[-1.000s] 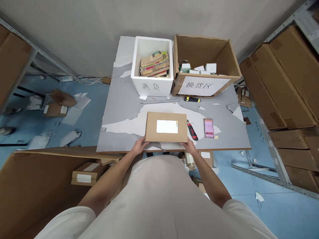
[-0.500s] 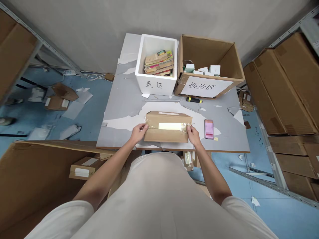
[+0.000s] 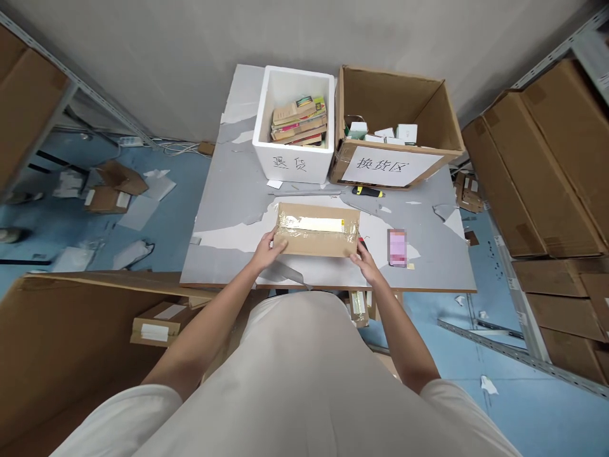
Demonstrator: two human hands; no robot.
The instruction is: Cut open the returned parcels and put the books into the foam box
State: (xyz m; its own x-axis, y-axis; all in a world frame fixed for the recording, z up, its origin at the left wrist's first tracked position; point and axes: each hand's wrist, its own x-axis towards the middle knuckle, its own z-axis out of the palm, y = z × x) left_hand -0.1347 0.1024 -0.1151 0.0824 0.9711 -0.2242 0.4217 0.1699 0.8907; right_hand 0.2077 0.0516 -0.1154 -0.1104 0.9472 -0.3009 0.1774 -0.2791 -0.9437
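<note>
Between my hands is a long taped cardboard box [image 3: 316,244], with clear tape and a pale label strip on the face turned toward me. My left hand [image 3: 269,249] grips its left end, thumb on the front face. My right hand [image 3: 365,261] holds the lower right corner, fingers partly hidden behind the box. A small red and black thing [image 3: 363,242] shows just past the right end, too covered to name. To the right lies a phone [image 3: 397,247] with a pink screen. Behind the box rests a yellow and black box cutter [image 3: 368,192].
At the table's back stand a white foam box [image 3: 292,166] of books and flat packets and an open carton [image 3: 394,166] with small white boxes. A large open carton [image 3: 71,355] is at lower left. Shelving with cartons [image 3: 537,158] lines the right side.
The cardboard box has been tilted and raised slightly away from me, so its taped, labelled face shows more. My hands have shifted to its lower corners.
</note>
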